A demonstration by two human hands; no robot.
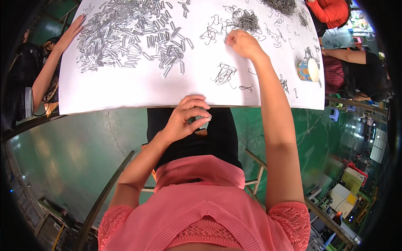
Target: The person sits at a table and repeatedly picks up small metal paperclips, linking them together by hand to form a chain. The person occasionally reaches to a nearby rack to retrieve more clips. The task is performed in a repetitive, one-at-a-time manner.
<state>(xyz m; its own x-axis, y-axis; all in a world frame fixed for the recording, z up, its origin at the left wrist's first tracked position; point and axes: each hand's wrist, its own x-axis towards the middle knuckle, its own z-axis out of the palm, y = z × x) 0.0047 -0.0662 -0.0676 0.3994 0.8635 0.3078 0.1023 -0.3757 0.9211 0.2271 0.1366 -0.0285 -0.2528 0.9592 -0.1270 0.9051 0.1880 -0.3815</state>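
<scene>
Fingers (200, 112) of the left hand (184, 119) pinch a small metal clip (208, 119) at the near bench (125, 94) edge. Farther out, the right hand (244, 43) closes on tangled wire hooks (245, 20), with piled clips (125, 33) left and a cup (308, 69) right.
</scene>
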